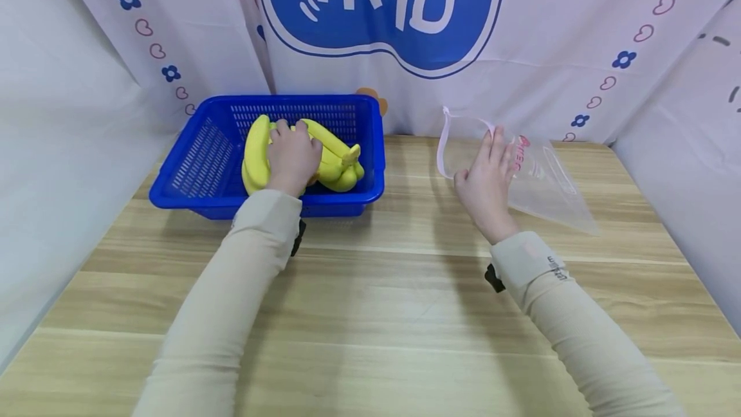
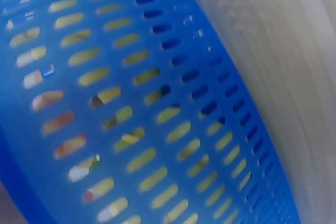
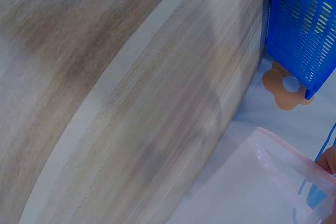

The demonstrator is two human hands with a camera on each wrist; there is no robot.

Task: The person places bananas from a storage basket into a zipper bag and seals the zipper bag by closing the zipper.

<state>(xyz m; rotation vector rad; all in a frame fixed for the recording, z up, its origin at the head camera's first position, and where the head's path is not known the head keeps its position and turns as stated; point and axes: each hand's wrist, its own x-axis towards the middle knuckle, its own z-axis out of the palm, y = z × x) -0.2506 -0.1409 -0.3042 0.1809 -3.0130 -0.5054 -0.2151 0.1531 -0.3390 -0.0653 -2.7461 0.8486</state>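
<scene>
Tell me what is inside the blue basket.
Inside the blue basket lies a bunch of yellow bananas. The left hand rests on top of the bunch and covers its middle. The basket floor under the bananas cannot be seen.

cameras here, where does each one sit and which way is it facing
Head: worn high, looking forward and down at the wooden table; both sleeved arms show, left hand on the bananas in the blue basket, right hand holding the clear bag.
Left wrist: pressed close to the basket wall; no body shows.
Right wrist: looks across the table toward the backdrop; a fingertip at the right edge.
Shared: all see the basket.
</scene>
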